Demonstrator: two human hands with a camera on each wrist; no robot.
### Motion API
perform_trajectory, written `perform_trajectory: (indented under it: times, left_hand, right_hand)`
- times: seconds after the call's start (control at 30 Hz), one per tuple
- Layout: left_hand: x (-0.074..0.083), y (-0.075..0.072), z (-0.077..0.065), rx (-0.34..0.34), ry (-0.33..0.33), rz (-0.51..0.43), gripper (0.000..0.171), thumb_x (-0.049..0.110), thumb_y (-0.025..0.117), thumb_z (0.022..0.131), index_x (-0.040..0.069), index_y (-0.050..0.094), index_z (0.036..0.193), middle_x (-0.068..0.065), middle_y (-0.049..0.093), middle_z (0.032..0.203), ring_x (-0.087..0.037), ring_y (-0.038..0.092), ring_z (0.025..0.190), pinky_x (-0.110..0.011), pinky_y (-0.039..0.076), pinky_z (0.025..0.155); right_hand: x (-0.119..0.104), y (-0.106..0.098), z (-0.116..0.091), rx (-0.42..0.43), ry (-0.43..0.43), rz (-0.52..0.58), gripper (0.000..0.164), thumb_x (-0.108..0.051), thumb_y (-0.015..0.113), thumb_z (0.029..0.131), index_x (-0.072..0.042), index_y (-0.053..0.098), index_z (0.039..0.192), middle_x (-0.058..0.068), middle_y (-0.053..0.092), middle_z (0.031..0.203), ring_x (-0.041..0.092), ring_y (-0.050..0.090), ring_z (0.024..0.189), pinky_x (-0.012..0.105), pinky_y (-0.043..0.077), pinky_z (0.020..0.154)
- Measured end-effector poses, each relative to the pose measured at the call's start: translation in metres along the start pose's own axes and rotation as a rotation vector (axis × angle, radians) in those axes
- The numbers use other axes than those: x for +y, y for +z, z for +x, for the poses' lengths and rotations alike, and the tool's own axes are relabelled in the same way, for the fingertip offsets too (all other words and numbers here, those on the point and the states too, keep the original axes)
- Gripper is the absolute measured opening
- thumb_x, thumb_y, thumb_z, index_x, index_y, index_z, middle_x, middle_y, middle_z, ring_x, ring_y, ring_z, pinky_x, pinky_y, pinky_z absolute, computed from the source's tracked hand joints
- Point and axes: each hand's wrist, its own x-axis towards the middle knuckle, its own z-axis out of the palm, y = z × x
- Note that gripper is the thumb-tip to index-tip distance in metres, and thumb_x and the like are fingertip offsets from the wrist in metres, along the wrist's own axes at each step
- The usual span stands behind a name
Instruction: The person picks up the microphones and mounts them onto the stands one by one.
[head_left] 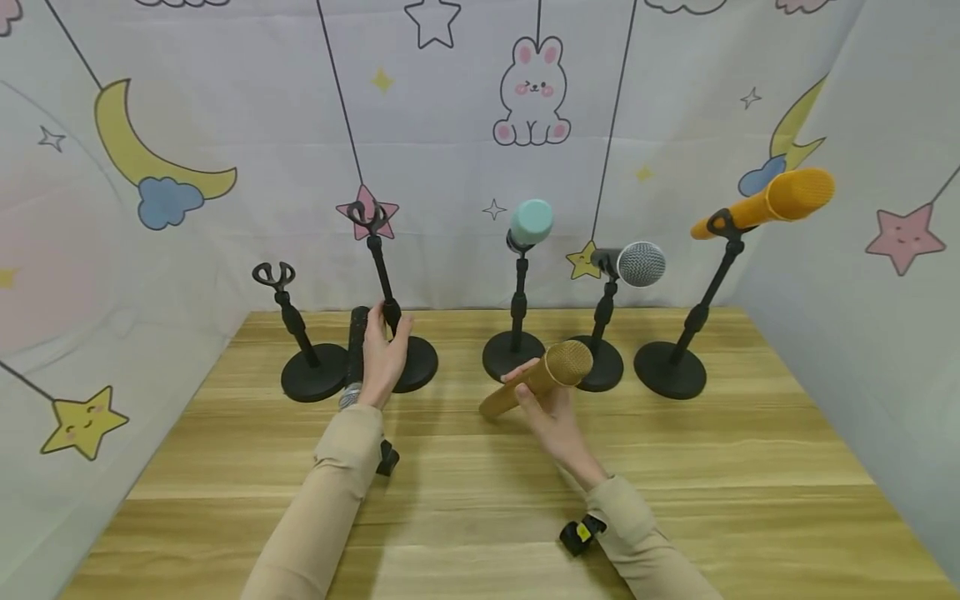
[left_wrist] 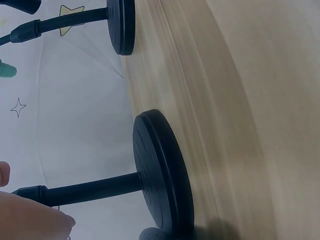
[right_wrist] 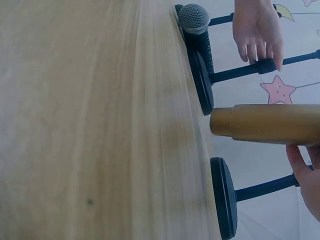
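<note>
My left hand (head_left: pixel 384 354) is at the stem of the second microphone stand (head_left: pixel 381 271) from the left, thumb and fingers on either side of its collar (right_wrist: pixel 266 66). The clip on top of that stand holds nothing. Beside this hand, a black microphone (head_left: pixel 356 346) lies between the two left stands, its silver grille towards me. My right hand (head_left: pixel 555 421) grips a gold microphone (head_left: pixel 536 379) above the table, tilted with its grille up to the right. In the right wrist view its plain tail end points towards the second stand's base (right_wrist: pixel 201 82).
The leftmost stand (head_left: pixel 296 329) has a bare clip. Further right, stands hold a mint-topped microphone (head_left: pixel 531 222), a silver-grilled microphone (head_left: pixel 641 264) and an orange microphone (head_left: pixel 780 198). A printed cloth (head_left: pixel 450 167) hangs behind the wooden table (head_left: pixel 465 517).
</note>
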Motion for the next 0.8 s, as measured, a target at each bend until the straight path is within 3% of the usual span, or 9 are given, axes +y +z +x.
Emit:
perform_trajectory:
  times: [0.27,0.5,0.67,0.8]
  left_hand:
    - [-0.002,0.0,0.004,0.038,0.053,0.028,0.054,0.031,0.041,0.11,0.008,0.029,0.157,-0.015,0.035,0.161,-0.028,0.022,0.156,-0.048,0.022,0.127]
    - [-0.003,0.001,0.008,0.081,0.11,0.062,0.043,0.026,0.04,0.11,0.004,0.043,0.147,-0.022,0.052,0.141,-0.032,0.035,0.15,-0.05,0.026,0.124]
    - [-0.003,0.0,0.008,0.098,0.132,0.074,0.037,0.023,0.042,0.11,0.004,0.05,0.141,-0.022,0.059,0.128,-0.033,0.049,0.139,-0.049,0.029,0.123]
    - [-0.003,0.0,0.006,0.087,0.147,0.104,0.037,0.022,0.043,0.11,0.003,0.051,0.139,-0.023,0.06,0.127,-0.035,0.053,0.132,-0.048,0.029,0.123]
  right_hand:
    - [-0.007,0.0,-0.002,0.056,0.025,0.043,0.014,-0.012,0.048,0.107,-0.006,0.047,0.12,-0.004,0.064,0.095,0.007,0.068,0.086,0.023,0.057,0.086]
    - [-0.01,-0.003,-0.001,0.071,0.049,-0.001,0.012,-0.012,0.045,0.108,-0.018,0.049,0.117,0.0,0.058,0.084,0.011,0.061,0.067,0.025,0.055,0.065]
    - [-0.011,-0.003,-0.001,0.073,0.041,-0.016,0.014,-0.01,0.044,0.108,-0.018,0.049,0.118,0.009,0.055,0.078,0.013,0.057,0.061,0.028,0.053,0.056]
    - [-0.01,-0.004,-0.001,0.071,0.036,-0.023,0.014,-0.008,0.044,0.108,-0.017,0.05,0.117,0.014,0.052,0.075,0.016,0.054,0.056,0.03,0.051,0.052]
